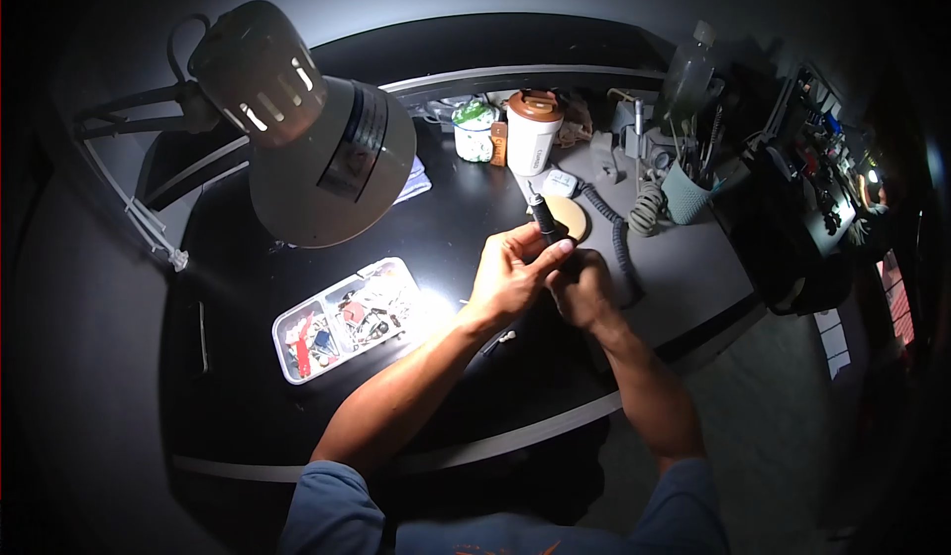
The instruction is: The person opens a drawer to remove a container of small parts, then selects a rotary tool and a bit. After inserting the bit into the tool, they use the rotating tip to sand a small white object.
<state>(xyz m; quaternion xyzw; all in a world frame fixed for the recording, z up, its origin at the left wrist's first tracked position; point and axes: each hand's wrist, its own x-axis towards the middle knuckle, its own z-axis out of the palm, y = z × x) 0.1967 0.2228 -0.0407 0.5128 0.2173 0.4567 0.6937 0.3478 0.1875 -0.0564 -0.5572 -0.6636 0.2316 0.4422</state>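
Near the middle of the head view, a slim black handpiece with a silvery metal tip (pixel 541 213) points up and away from me. My left hand (pixel 507 276) pinches its body between thumb and fingers. Just below and to the right, my right hand (pixel 584 289) is closed around the lower end, its fingers mostly hidden. A round beige disc (pixel 570 218) lies right behind the handpiece. From beside the disc a dark coiled cord (pixel 616 228) runs down past my right hand. To the left of my forearm sits a white two-compartment tray (pixel 337 340) of small parts.
A large desk lamp (pixel 332 149) overhangs the left side of the black table (pixel 248 258). Along the back stand a jar (pixel 475 134), a white cup with a brown lid (pixel 532 137) and a clear bottle (pixel 688 74). A tool holder (pixel 684 195) stands at the right.
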